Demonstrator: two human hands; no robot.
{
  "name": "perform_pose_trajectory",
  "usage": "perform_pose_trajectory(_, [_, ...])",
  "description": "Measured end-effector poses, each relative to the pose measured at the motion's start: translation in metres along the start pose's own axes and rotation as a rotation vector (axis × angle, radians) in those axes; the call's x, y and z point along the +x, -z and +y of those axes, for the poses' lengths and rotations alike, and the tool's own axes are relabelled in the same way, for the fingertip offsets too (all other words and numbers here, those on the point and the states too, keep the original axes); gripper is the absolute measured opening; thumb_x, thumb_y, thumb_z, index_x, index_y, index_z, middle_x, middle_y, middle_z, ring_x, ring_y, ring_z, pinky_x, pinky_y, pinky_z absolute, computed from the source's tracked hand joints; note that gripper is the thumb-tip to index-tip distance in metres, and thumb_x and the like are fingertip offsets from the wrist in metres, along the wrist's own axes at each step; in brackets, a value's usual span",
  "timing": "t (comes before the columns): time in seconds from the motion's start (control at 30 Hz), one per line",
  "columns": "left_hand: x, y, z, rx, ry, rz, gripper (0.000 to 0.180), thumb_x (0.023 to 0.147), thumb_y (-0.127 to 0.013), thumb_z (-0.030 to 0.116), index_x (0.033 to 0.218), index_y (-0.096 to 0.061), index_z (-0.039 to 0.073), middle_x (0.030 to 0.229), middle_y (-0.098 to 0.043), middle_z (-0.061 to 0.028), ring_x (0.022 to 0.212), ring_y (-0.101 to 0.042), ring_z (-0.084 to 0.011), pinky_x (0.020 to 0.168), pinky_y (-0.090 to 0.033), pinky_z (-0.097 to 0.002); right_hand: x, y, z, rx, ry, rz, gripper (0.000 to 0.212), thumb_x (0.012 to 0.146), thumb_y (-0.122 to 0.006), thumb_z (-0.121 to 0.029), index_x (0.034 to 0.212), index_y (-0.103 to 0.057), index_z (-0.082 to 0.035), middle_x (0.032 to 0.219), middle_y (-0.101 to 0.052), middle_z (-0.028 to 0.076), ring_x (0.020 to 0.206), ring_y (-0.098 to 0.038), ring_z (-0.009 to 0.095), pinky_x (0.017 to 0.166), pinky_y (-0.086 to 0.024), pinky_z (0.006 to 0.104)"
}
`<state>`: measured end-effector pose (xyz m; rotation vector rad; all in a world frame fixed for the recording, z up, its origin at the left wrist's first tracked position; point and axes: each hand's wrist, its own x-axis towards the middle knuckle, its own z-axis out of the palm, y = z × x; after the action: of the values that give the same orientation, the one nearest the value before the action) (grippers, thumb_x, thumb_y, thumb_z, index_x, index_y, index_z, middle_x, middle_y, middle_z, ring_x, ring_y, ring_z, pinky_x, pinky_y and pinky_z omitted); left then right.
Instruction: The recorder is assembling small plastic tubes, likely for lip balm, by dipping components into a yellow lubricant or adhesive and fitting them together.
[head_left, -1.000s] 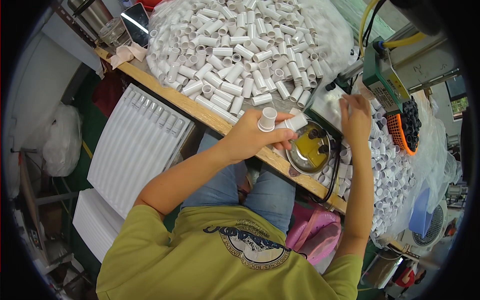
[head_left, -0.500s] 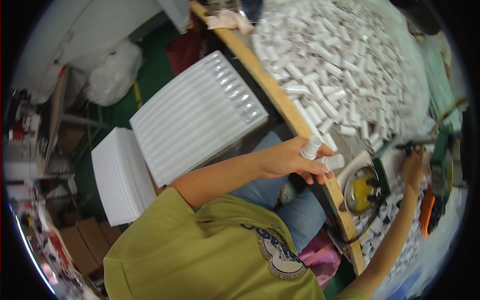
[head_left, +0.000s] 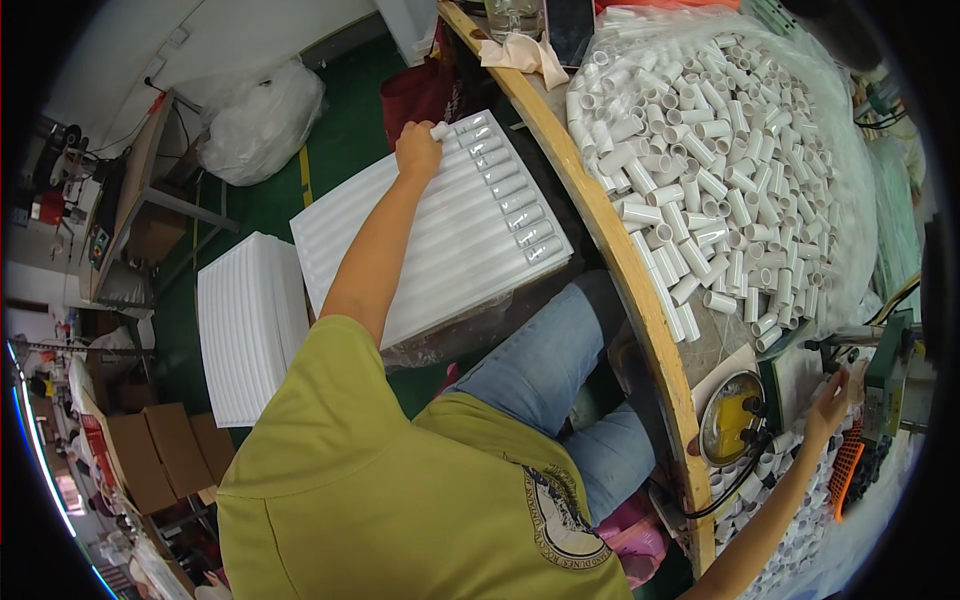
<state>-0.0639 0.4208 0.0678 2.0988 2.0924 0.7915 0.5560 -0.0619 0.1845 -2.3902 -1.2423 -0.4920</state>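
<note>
Our left hand (head_left: 419, 150) has swung from the table's wooden edge (head_left: 600, 190) out to the white tray (head_left: 385, 235), and its fingers are clamped on a white tube (head_left: 440, 131), one end showing, over the tray's far part. Our right hand (head_left: 825, 408) is beside the green machine (head_left: 884, 385); we cannot tell whether its fingers are together or apart. We wear a green shirt (head_left: 400, 485) with a round dark emblem (head_left: 565, 515) ringed by lettering. Glossy pieces (head_left: 516, 202) line the tray's grooves along its right edge. More white tubes fill the clear bag (head_left: 853, 215). Near our right hand, the metal dish (head_left: 708, 432) holds something yellow (head_left: 733, 415) and black parts (head_left: 757, 406); an orange basket (head_left: 846, 468) stands beyond.
</note>
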Motion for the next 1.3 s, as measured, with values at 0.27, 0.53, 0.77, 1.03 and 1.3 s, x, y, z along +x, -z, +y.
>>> perform_pose_trajectory(0.27, [-0.004,-0.006,0.007,0.104,-0.083,-0.26,0.04,0.071,-0.059,-0.003,0.11,-0.061,0.002,0.113,-0.055,-0.0204,0.103,-0.057,-0.0367,0.088,-0.048,-0.0413,-0.072,0.069,-0.065,0.318,-0.233,0.013,0.03,0.099,-0.041,-0.017,0.12,-0.051,0.003,0.122,-0.055,0.012,0.111,-0.051,0.02,0.096,-0.036,0.0297])
perform_pose_trajectory(0.53, [-0.025,-0.016,0.01,0.295,-0.225,-0.224,0.064,0.073,-0.058,0.0,0.135,-0.041,0.009,0.148,-0.023,-0.0205,0.133,-0.029,-0.04,0.101,-0.04,-0.0434,-0.106,0.104,-0.06,0.369,-0.402,0.17,0.028,0.099,-0.042,-0.015,0.117,-0.051,0.005,0.113,-0.058,0.011,0.105,-0.053,0.017,0.095,-0.038,0.0285])
perform_pose_trajectory(0.77, [-0.024,-0.06,-0.033,0.1,-0.354,-0.098,0.064,0.077,-0.039,-0.005,0.139,-0.025,-0.011,0.143,-0.027,-0.0301,0.138,-0.018,-0.0398,0.115,-0.012,-0.0453,-0.137,0.105,-0.044,1.645,-0.63,0.223,0.027,0.095,-0.051,-0.021,0.107,-0.058,0.002,0.104,-0.062,0.014,0.089,-0.059,0.017,0.081,-0.047,0.0272])
perform_pose_trajectory(1.03, [-0.039,0.011,0.081,-0.218,-0.462,0.341,0.048,0.078,-0.054,0.003,0.125,-0.049,0.001,0.133,-0.041,-0.0242,0.125,-0.035,-0.0426,0.108,-0.024,-0.0472,-0.136,0.114,-0.098,1.65,-0.697,0.243,0.026,0.096,-0.051,-0.021,0.106,-0.058,0.001,0.099,-0.064,0.013,0.081,-0.06,0.013,0.073,-0.05,0.024])
perform_pose_trajectory(1.3, [-0.183,0.065,0.317,-0.823,-1.209,-0.421,0.02,0.074,-0.063,0.003,0.094,-0.064,0.004,0.096,-0.06,-0.0093,0.093,-0.057,-0.0258,0.08,-0.046,-0.0359,-0.119,0.098,-0.196,0.439,-0.125,0.003,0.009,0.084,-0.06,-0.002,0.092,-0.06,0.001,0.099,-0.063,0.013,0.087,-0.061,0.023,0.078,-0.047,0.0311])
